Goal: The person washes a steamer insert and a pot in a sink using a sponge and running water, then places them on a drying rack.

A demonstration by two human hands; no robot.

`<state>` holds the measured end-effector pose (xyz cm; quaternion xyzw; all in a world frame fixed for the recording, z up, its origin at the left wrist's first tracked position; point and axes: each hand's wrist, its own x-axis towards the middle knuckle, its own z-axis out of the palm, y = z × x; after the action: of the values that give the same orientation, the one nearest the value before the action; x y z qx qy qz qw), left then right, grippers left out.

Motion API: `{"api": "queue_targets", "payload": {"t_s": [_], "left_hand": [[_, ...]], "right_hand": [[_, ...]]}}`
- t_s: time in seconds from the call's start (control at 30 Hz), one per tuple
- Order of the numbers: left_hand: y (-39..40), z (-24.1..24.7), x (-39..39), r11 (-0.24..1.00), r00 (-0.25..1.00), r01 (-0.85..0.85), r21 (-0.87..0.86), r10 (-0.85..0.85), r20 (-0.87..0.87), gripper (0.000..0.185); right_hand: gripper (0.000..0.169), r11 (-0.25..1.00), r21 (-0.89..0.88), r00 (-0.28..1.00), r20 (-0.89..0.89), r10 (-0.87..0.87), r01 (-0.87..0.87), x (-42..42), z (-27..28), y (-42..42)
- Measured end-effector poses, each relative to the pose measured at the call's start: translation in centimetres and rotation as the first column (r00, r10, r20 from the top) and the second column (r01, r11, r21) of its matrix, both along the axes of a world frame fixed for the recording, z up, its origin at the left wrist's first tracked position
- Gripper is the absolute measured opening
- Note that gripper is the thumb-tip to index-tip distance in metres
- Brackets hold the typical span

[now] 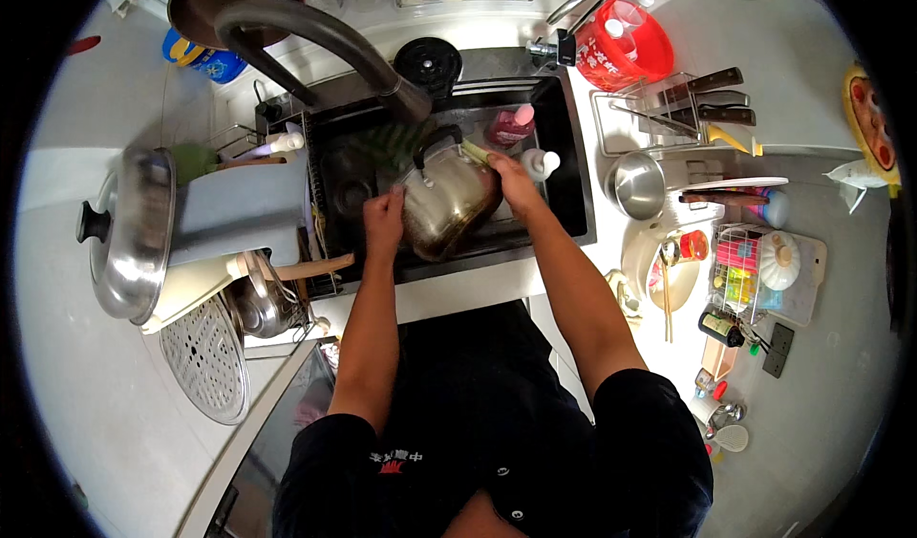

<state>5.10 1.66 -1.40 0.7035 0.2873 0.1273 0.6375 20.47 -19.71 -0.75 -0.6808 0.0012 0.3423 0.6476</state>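
Observation:
A stainless steel kettle (448, 205) with brown stains is tilted on its side over the black sink (494, 251). My left hand (384, 215) grips it at its left edge. At the right side, my right hand (513, 180) holds a pale yellow-green cloth or sponge (474, 152) against the metal. The kettle's black handle (438, 140) points away from me. Right of it in the sink stand a dark pink bottle (510, 128) with a pink cap and a white-capped bottle (539, 164). Leafy greens (390, 144), blurred, lie behind the kettle.
A dark faucet (322, 33) arches over the sink from the upper left. On the left are a cutting board (229, 212) and a large lidded steel pan (136, 237). Several knives (716, 101) stand in a rack at the right, near a steel bowl (637, 185) and a red bucket (630, 51).

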Motion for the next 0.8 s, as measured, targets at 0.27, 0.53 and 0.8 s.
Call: {"api": "queue_targets", "payload": {"t_s": [0.27, 0.53, 0.8], "left_hand": [[0.0, 0.6, -0.3, 0.994, 0.994, -0.106, 0.019, 0.105, 0.037, 0.052], [-1.9, -0.5, 0.2, 0.99, 0.988, -0.139, 0.004, 0.139, 0.074, 0.053], [-2.0, -0.4, -0.4, 0.987, 0.985, -0.138, 0.086, 0.145, -0.089, 0.054]], "right_hand": [[0.042, 0.834, 0.279, 0.844, -0.411, -0.344, 0.476, -3.8, 1.0, 1.0], [0.037, 0.896, -0.443, 0.312, 0.856, 0.411, 0.036, -8.2, 7.1, 2.7], [0.039, 0.958, -0.283, 0.526, 0.809, 0.261, -0.039, -5.3, 4.5, 2.6]]}}
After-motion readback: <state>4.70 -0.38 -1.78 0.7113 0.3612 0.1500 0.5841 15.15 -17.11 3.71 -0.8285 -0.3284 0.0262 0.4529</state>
